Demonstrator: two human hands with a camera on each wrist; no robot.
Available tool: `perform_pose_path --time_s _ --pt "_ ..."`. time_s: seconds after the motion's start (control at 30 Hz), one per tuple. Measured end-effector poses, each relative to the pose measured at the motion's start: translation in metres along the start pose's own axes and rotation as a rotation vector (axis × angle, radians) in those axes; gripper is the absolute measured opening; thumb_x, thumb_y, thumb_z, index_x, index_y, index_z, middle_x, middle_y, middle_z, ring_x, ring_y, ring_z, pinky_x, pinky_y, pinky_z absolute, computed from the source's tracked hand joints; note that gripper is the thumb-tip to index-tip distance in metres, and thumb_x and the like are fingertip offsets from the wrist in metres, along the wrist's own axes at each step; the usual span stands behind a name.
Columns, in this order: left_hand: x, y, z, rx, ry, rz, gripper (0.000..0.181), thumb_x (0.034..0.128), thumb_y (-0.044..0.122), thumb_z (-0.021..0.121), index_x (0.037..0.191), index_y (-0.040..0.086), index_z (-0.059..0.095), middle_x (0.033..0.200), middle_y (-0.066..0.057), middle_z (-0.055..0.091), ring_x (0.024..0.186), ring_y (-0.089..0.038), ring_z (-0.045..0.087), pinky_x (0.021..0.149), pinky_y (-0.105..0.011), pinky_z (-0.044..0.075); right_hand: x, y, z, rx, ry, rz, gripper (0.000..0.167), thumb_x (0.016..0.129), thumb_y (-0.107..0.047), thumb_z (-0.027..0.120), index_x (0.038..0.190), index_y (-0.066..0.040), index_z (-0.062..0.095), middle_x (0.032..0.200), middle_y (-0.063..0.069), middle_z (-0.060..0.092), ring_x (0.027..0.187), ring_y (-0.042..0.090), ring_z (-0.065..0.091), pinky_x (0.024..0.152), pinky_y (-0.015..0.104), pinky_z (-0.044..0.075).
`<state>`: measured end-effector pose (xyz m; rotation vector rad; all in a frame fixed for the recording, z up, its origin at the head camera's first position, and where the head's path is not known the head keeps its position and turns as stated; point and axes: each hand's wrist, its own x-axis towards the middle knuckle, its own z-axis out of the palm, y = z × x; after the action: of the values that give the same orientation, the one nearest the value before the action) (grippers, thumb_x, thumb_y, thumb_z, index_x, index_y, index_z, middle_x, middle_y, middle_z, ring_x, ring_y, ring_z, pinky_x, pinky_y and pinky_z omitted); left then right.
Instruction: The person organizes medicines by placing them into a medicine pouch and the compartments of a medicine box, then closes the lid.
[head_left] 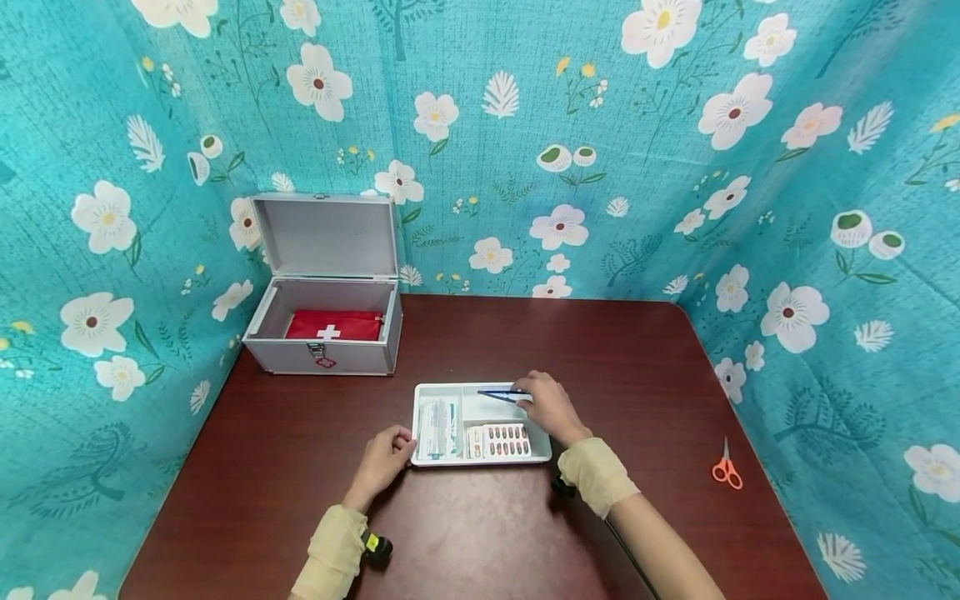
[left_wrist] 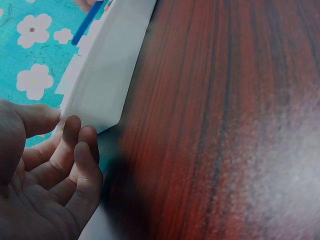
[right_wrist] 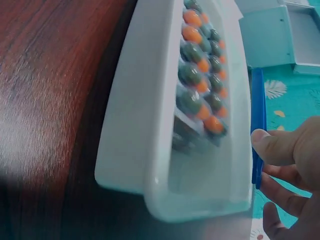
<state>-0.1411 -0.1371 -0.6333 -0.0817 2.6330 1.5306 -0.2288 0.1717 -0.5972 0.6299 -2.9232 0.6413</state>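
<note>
In the head view a white divided tray lies on the table. My right hand pinches blue plastic tweezers over the tray's back compartment. In the right wrist view the thumb presses along the blue tweezers. My left hand is at the tray's front left corner; in the left wrist view its thumb and curled fingers pinch the rim. Blister packs of capsules sit in the front right compartment. Wrapped white packets fill the left compartment.
At the back left an open grey metal case holds a red pouch with a white cross. Orange-handled scissors lie on the table's right side. A flowered teal curtain hangs around the table's back and sides.
</note>
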Motion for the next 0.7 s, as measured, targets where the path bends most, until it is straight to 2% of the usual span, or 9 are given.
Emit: perform_pose_path --time_s 0.2,0.47,0.6,0.7 --pt "0.002 -0.001 0.0 0.004 -0.004 -0.004 0.008 0.0911 0.007 0.067 0.095 0.0 0.066 0.07 -0.001 0.065 0.057 -0.01 0.058 0.054 -0.02 0.046 0.008 0.0 0.011 -0.056 -0.049 -0.039 0.025 0.079 -0.007 0.081 0.103 -0.015 0.076 0.103 0.006 0.072 0.099 0.03 0.064 0.074 0.053 0.051" --pt "0.003 0.001 -0.001 0.002 -0.007 -0.006 0.007 0.0911 0.007 0.067 0.095 0.001 0.066 0.071 -0.002 0.067 0.058 -0.011 0.059 0.056 -0.02 0.045 0.014 0.001 0.016 -0.102 -0.096 -0.058 0.027 0.079 -0.008 0.083 0.104 -0.013 0.075 0.105 0.006 0.073 0.097 0.027 0.061 0.076 0.052 0.051" --pt "0.003 0.001 -0.001 0.0 -0.009 -0.013 0.008 0.0911 0.007 0.067 0.096 0.0 0.066 0.072 -0.002 0.067 0.059 -0.01 0.059 0.056 -0.02 0.046 0.011 0.003 0.01 -0.03 -0.075 -0.039 0.033 0.079 -0.009 0.083 0.11 -0.011 0.073 0.106 0.009 0.071 0.1 0.028 0.061 0.078 0.051 0.052" --pt "0.002 -0.001 0.0 0.002 -0.012 -0.015 0.009 0.0914 0.007 0.067 0.097 0.001 0.066 0.072 -0.002 0.066 0.059 -0.01 0.059 0.056 -0.02 0.046 0.006 0.01 0.0 0.069 -0.018 0.001 0.033 0.082 -0.008 0.08 0.113 -0.008 0.071 0.105 0.012 0.068 0.1 0.029 0.061 0.082 0.048 0.053"
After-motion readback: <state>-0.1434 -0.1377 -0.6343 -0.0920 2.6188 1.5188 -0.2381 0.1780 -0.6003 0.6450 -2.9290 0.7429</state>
